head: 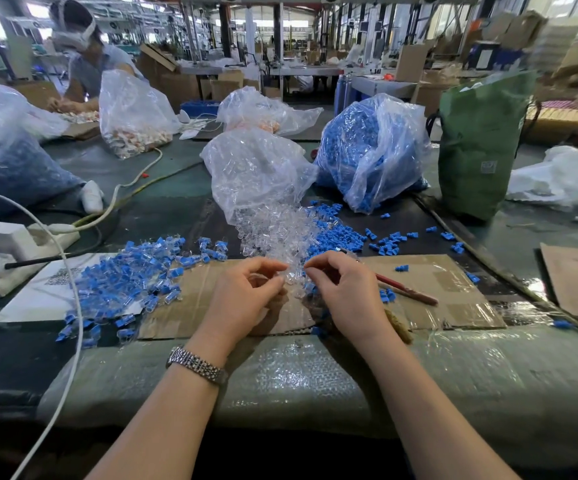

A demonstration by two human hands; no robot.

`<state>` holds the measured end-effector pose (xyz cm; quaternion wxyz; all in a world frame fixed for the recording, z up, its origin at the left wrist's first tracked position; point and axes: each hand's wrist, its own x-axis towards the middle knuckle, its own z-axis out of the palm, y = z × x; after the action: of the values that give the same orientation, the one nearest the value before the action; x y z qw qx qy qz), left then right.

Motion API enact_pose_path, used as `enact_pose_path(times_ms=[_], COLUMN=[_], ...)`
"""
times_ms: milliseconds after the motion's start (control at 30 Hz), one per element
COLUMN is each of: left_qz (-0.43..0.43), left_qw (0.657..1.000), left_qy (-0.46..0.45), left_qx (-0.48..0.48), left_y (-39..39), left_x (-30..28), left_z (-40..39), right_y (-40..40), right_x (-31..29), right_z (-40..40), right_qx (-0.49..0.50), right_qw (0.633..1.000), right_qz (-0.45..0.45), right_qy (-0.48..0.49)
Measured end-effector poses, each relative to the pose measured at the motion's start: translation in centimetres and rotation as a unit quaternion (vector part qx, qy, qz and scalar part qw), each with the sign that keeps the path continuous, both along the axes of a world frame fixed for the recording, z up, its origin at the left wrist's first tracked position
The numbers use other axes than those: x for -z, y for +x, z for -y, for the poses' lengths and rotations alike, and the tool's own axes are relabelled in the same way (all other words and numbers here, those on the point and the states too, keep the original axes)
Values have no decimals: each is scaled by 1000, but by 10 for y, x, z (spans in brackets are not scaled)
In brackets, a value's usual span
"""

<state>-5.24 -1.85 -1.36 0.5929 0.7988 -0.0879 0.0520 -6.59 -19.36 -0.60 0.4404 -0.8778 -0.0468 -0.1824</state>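
My left hand (246,296) and my right hand (341,292) hover side by side over a flattened cardboard sheet (447,289), fingers curled. The left fingertips pinch a small clear plastic piece (280,271); the right fingertips meet in a pinch at the edge of the clear pile, and what they hold is too small to make out. A heap of clear plastic pieces (277,233) spills from a clear bag (256,168) straight ahead. Loose blue caps (336,230) lie to its right. A pile of assembled clear-and-blue parts (131,275) lies to the left.
A bag of blue caps (370,150) and a green bag (478,143) stand at the right. A power strip (20,237) with white cables sits at the left. A red-handled tool (408,291) lies by my right hand. Another person (86,57) works at the far left.
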Motion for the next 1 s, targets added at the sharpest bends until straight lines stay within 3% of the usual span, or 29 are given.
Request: enact_pose_path(times_ms=[100, 533, 733, 1000], left_qz=[-54, -77, -129, -145], left_qw=[996, 992, 965, 948], left_qy=[-74, -94, -197, -251], left_qx=[17, 40, 113, 130], left_y=[-1, 0, -2, -4], left_x=[-1, 0, -7, -12], left_z=[0, -6, -7, -6], right_y=[-1, -7, -8, -10], right_x=[5, 10, 8, 7], right_z=[-2, -3, -5, -5], right_qx=[6, -26, -56, -65], right_qw=[999, 996, 994, 992], right_qz=[18, 62, 89, 103], right_qy=[43, 62, 38, 32])
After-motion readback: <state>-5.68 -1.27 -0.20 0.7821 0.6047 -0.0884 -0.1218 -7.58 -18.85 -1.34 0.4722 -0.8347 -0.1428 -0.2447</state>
